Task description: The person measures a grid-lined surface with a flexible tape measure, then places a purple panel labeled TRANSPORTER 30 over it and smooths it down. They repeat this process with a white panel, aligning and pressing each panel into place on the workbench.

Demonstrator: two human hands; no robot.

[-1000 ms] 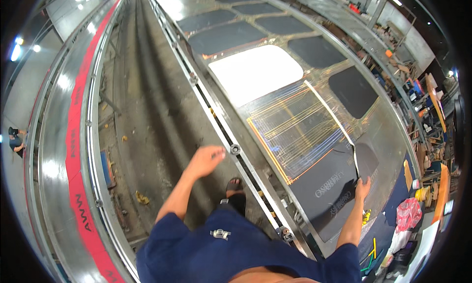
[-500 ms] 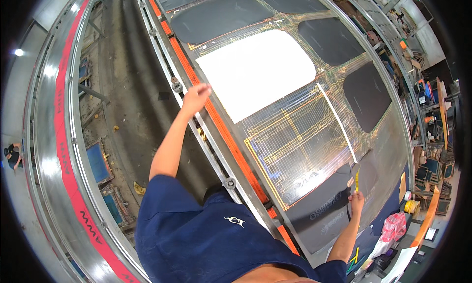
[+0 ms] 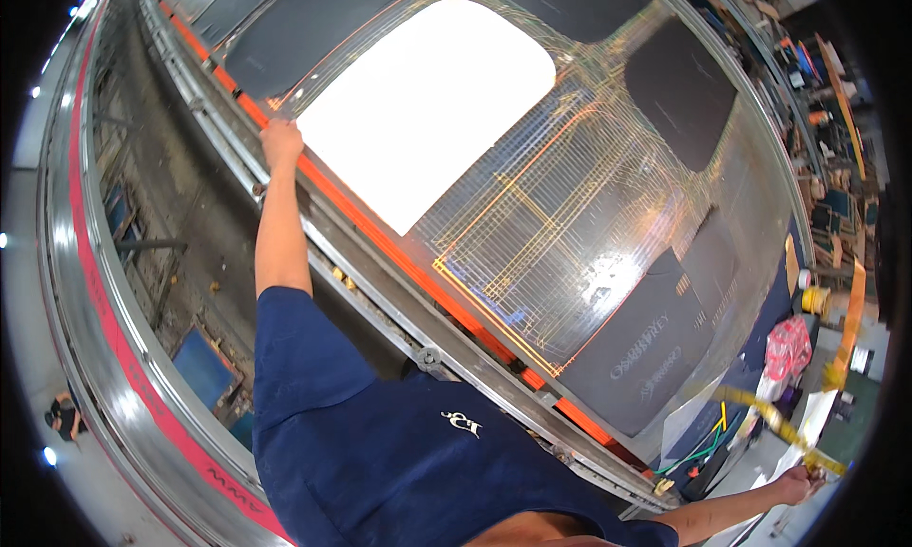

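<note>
A large bright white sheet [image 3: 427, 110] with rounded far corners lies on a long table covered in orange and yellow lines. At its left corner, beside the orange rail [image 3: 351, 205], is my left hand [image 3: 282, 146], fingers curled; whether they grip anything is hidden. My right hand [image 3: 798, 485] is out at the lower right, closed on a yellow tape measure [image 3: 774, 419], whose loose length is smeared by motion. Dark grey printed pieces [image 3: 632, 348] lie at the near end of the table.
Several black panels [image 3: 684, 91] lie around the white sheet. A metal rail [image 3: 427, 359] runs along the table's left edge. Across the aisle stands another long table with a red stripe [image 3: 142, 376]. At right are a pink plastic bag [image 3: 787, 348] and a yellow roll [image 3: 814, 300].
My right hand has swung right, off the table, carrying the tape measure. My left hand has come to the sheet's left corner. The white strip right of the sheet is gone. The view has shifted.
</note>
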